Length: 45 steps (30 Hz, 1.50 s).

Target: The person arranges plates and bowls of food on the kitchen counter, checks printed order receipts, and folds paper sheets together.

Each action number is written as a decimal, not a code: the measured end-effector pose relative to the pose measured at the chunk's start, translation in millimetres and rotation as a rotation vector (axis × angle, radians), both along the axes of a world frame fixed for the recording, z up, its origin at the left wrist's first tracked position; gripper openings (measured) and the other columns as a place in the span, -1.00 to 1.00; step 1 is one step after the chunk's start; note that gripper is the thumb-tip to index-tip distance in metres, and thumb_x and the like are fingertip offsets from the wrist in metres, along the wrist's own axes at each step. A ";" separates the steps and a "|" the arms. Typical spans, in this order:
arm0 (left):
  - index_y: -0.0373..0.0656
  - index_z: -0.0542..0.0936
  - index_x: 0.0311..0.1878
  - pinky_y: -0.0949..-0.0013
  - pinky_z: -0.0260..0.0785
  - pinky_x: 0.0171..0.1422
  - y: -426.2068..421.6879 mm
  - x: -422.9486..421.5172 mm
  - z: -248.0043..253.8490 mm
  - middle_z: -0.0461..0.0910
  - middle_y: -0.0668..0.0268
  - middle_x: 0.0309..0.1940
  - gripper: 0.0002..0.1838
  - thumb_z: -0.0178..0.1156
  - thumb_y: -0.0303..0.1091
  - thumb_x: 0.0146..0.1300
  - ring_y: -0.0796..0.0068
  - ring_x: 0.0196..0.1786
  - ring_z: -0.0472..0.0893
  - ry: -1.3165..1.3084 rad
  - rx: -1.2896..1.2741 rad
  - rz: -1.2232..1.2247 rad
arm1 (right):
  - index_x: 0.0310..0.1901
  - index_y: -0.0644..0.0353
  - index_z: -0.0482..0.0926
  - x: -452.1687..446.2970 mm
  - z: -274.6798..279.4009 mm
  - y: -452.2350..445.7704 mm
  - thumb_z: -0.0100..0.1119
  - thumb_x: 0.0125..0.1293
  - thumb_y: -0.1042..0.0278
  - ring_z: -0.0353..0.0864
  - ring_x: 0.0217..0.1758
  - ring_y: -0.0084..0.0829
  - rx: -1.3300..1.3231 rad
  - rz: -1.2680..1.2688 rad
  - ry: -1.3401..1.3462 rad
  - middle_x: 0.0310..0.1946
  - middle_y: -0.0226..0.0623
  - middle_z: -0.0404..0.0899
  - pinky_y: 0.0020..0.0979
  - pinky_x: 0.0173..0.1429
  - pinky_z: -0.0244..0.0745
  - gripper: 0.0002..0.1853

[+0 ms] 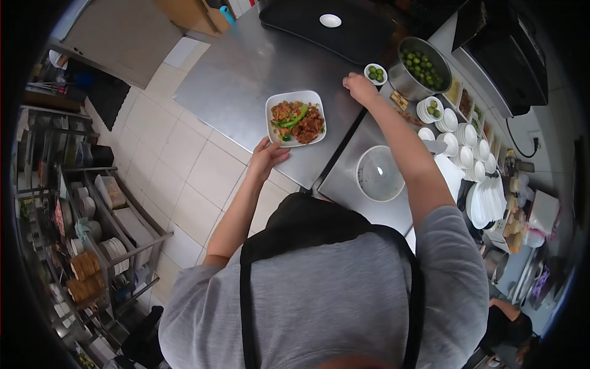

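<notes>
A white square plate [271, 136] sits near the steel table's edge, holding glazed browned pieces, rice-like food and a long green pepper. My left hand [268, 158] grips its near rim, fingers partly beneath it. Over the table to the right, my right hand [359, 88] has its fingers curled together; whether anything is between them cannot be made out. Just beyond that hand stands a small white bowl [367, 77] with green citrus fruits. A steel pot [405, 80] full of the same kind of fruit is to its right.
A clear round bowl or lid [381, 174] lies on the right-hand counter. Stacked small white bowls [465, 135] and white plates [485, 206] line the wall side. A black tray [295, 21] with a white dish [330, 21] is at the back. Another person [507, 326] is at lower right.
</notes>
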<state>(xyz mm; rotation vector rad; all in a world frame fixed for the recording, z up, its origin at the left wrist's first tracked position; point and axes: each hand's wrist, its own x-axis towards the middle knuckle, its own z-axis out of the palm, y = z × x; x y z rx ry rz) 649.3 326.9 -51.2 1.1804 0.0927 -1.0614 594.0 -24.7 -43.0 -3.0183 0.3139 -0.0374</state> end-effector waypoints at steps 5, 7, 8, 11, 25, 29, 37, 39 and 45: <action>-0.29 0.26 0.13 0.26 0.48 0.04 1.1 9.5 -2.6 0.48 0.04 -0.08 -0.59 0.06 -0.41 0.24 0.19 -0.09 0.56 0.006 -0.003 -0.094 | -0.34 0.16 0.60 17.9 13.5 13.4 0.20 0.01 0.37 0.58 -0.29 -0.22 0.648 -0.293 -0.340 -0.35 -0.18 0.56 -0.29 -0.17 0.45 -0.85; -0.29 0.26 0.12 0.26 0.48 0.05 1.0 10.8 -4.1 0.48 0.04 -0.08 -0.59 0.07 -0.41 0.23 0.19 -0.09 0.56 0.013 -0.015 -0.101 | -0.36 0.20 0.58 20.9 36.6 32.3 0.25 -0.03 0.38 0.58 -0.31 -0.26 0.579 -0.256 -0.395 -0.36 -0.20 0.58 -0.32 -0.17 0.46 -0.83; -0.29 0.27 0.11 0.25 0.47 0.05 0.9 11.0 -4.7 0.48 0.03 -0.08 -0.59 0.08 -0.41 0.22 0.19 -0.09 0.56 0.018 -0.030 -0.102 | -0.34 0.19 0.58 25.2 38.3 37.6 0.25 -0.03 0.41 0.58 -0.32 -0.30 0.571 -0.234 -0.426 -0.40 -0.23 0.59 -0.35 -0.18 0.46 -0.83; -0.29 0.27 0.11 0.26 0.47 0.06 0.8 10.7 0.0 0.48 0.03 -0.08 -0.60 0.06 -0.44 0.23 0.19 -0.07 0.56 0.043 -0.024 -0.101 | -0.34 0.17 0.57 38.3 48.9 50.9 0.24 -0.02 0.42 0.58 -0.31 -0.31 0.667 -0.208 -0.436 -0.42 -0.26 0.59 -0.37 -0.20 0.46 -0.84; -0.39 0.27 0.10 0.25 0.49 0.07 -36.5 24.3 -5.4 0.43 -0.01 -0.03 -0.64 -0.03 -0.57 0.22 0.09 -0.03 0.53 0.149 -0.157 -0.070 | -0.04 0.11 0.49 16.4 70.6 65.5 0.26 0.01 0.23 0.56 -0.14 -0.17 0.401 -0.170 -0.480 -0.15 -0.13 0.55 -0.29 -0.06 0.45 -0.58; -0.55 0.19 0.07 0.25 0.40 0.20 -72.1 38.1 -20.6 0.38 -0.17 0.00 -0.62 -0.04 -0.54 0.25 0.00 0.07 0.45 0.201 -0.305 0.007 | -0.03 0.18 0.49 -55.2 139.5 66.7 0.19 0.12 0.26 0.58 -0.16 -0.32 0.606 -0.192 -0.668 -0.14 -0.17 0.55 -0.38 -0.07 0.47 -0.63; -0.37 0.31 0.09 0.20 0.23 0.28 -100.9 5.0 19.8 0.36 -0.02 0.10 -0.65 -0.02 -0.46 0.27 0.13 0.19 0.36 -0.101 -0.164 -0.047 | -0.02 0.21 0.51 -317.2 183.4 79.5 0.13 0.21 0.40 0.53 -0.14 -0.60 0.419 -0.672 -0.959 -0.18 -0.34 0.60 -0.54 -0.04 0.42 -0.71; -0.32 0.36 0.06 0.25 0.25 0.20 -109.2 -31.4 61.6 0.42 0.07 0.05 -0.68 0.02 -0.42 0.26 0.23 0.12 0.42 -0.551 -0.126 -0.080 | -0.11 0.25 0.54 -448.2 148.6 82.4 0.14 0.18 0.45 0.55 -0.25 -0.60 0.349 -0.965 -1.094 -0.25 -0.33 0.61 -0.58 -0.14 0.42 -0.77; -0.30 0.48 -0.09 0.28 0.26 0.13 -123.8 -177.2 166.1 0.48 0.14 -0.02 -0.77 0.09 -0.47 0.18 0.29 0.04 0.47 -1.364 -0.467 -0.211 | -0.17 0.26 0.56 -584.8 81.0 138.0 0.14 0.17 0.43 0.60 -0.35 -0.48 0.042 -1.440 -0.877 -0.34 -0.21 0.62 -0.52 -0.24 0.46 -0.81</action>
